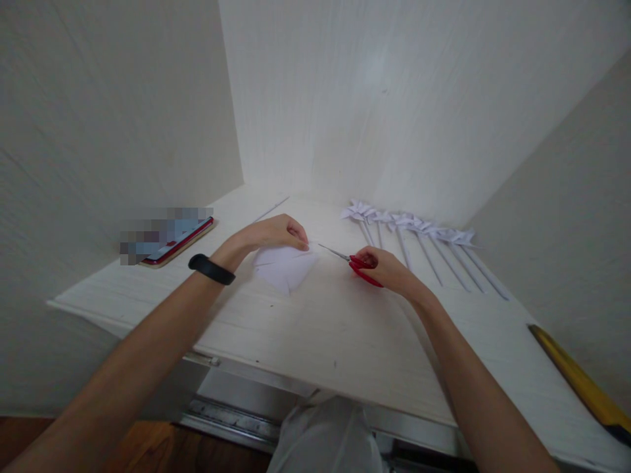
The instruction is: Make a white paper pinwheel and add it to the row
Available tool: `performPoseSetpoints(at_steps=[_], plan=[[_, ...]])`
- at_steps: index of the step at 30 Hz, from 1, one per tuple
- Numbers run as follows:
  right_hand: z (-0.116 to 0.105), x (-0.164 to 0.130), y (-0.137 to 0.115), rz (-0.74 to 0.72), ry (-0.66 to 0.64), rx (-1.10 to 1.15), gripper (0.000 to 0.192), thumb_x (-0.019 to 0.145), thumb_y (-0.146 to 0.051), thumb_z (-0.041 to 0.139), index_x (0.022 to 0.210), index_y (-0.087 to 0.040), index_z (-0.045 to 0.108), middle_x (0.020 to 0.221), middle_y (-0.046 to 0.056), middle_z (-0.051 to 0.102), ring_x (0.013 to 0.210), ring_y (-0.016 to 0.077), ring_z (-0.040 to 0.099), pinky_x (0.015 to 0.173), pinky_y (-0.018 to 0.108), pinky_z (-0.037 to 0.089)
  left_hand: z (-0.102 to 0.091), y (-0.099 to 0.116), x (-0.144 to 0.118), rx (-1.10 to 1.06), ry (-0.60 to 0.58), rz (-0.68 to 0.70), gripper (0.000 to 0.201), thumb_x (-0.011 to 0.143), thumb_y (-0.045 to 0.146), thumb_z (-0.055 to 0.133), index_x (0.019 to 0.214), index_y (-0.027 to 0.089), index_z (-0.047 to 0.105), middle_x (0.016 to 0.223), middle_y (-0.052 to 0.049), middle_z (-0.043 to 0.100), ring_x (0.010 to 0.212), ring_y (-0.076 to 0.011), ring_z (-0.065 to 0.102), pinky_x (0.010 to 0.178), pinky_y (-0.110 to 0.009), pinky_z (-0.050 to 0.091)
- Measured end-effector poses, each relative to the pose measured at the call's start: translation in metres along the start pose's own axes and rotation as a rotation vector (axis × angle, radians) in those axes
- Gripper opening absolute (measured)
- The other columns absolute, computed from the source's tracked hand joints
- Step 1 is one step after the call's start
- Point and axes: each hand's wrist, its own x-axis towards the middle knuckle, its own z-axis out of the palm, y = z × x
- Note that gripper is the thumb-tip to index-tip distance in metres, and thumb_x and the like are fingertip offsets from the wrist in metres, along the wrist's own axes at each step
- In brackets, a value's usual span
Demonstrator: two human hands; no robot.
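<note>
Near the middle of the white table, a square white paper [287, 268] with slits cut into it is pinched at its upper right corner by my left hand [290, 233]. A dark band is on that wrist. To the right, my right hand [377, 263] is closed round the red handles of a pair of scissors [363, 270]. The scissors' blades look closed, and their tip points left at the paper, a little apart from it. Several paper pinwheels [407, 222] on paper sticks lie in a row beyond my right hand.
A phone [180, 240] with a red edge leans at the table's left side. One thin paper stick [272, 209] lies behind my left hand. At the right edge is a long yellow tool with a black end [579, 378]. Walls [345, 98] enclose the table [315, 341] on three sides.
</note>
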Motion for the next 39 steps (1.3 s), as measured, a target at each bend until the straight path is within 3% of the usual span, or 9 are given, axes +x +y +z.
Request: performPoseSetpoints(at_steps=[9,20,22,25,28,31,35,39], plan=[[0.005,-0.004,-0.009,-0.016,-0.129,0.161,0.026,0.067,-0.033,0.069,0.084,-0.019,0.055,0.078,0.003,0.068,0.066,0.0137,0.061,0.053,0.023,0.045,-0.007,-0.004,-0.001,0.019,-0.047,0.028,0.014,0.061,0.031,0.068,0.069,0.019,0.071,0.061,-0.001,0.065,0.052,-0.0109,0.052,0.048,-0.020,0.033],[0.019,-0.002,-0.029,0.125,0.103,0.092,0.037,0.064,-0.051,0.068,0.071,-0.015,0.061,0.057,0.001,0.057,0.046,0.0088,0.045,0.040,0.022,0.029,-0.006,0.004,-0.005,0.031,-0.042,0.025,0.013,0.062,0.030,0.068,0.067,0.018,0.070,0.058,0.000,0.062,0.049,-0.0095,0.049,0.046,-0.020,0.030],[0.019,-0.003,-0.028,0.121,0.106,0.137,0.038,0.065,-0.052,0.067,0.073,-0.016,0.056,0.057,-0.002,0.053,0.046,0.0084,0.044,0.040,0.021,0.030,-0.006,0.006,-0.007,0.016,-0.026,0.022,0.012,0.061,0.029,0.068,0.066,0.018,0.071,0.057,0.000,0.061,0.049,-0.0093,0.049,0.046,-0.019,0.030],[0.016,-0.007,-0.025,0.016,0.002,0.179,0.035,0.070,-0.048,0.064,0.078,-0.019,0.046,0.060,-0.005,0.048,0.048,0.0077,0.042,0.041,0.020,0.032,-0.008,0.008,-0.009,-0.006,-0.023,0.035,0.011,0.061,0.028,0.068,0.064,0.018,0.070,0.055,0.001,0.060,0.049,-0.0087,0.048,0.046,-0.019,0.030],[0.013,-0.013,-0.022,-0.052,-0.139,0.115,0.031,0.072,-0.040,0.064,0.082,-0.021,0.043,0.065,-0.005,0.048,0.050,0.0072,0.040,0.042,0.019,0.034,-0.010,0.009,-0.010,-0.005,-0.009,0.037,0.012,0.061,0.030,0.069,0.064,0.018,0.070,0.055,0.001,0.060,0.048,-0.0082,0.046,0.046,-0.020,0.030],[0.014,-0.016,-0.021,-0.020,-0.182,0.053,0.032,0.071,-0.038,0.066,0.086,-0.022,0.042,0.066,-0.005,0.050,0.048,0.0077,0.040,0.039,0.019,0.033,-0.012,0.009,-0.012,0.008,-0.001,0.028,0.014,0.061,0.031,0.070,0.064,0.018,0.070,0.056,0.001,0.061,0.049,-0.0093,0.048,0.046,-0.021,0.030],[0.017,-0.013,-0.022,0.001,-0.097,-0.053,0.038,0.066,-0.039,0.069,0.089,-0.023,0.043,0.073,-0.002,0.056,0.054,0.0109,0.049,0.042,0.021,0.036,-0.012,0.011,-0.014,0.012,-0.018,0.035,0.013,0.062,0.031,0.069,0.065,0.018,0.070,0.055,0.001,0.060,0.049,-0.0090,0.047,0.047,-0.021,0.029],[0.017,-0.010,-0.025,-0.084,-0.058,-0.151,0.029,0.070,-0.038,0.066,0.083,-0.021,0.047,0.077,0.001,0.060,0.065,0.0138,0.053,0.055,0.025,0.041,-0.012,0.013,-0.014,0.042,-0.048,0.049,0.011,0.063,0.029,0.069,0.065,0.018,0.070,0.054,0.002,0.060,0.048,-0.0086,0.046,0.048,-0.021,0.030]])
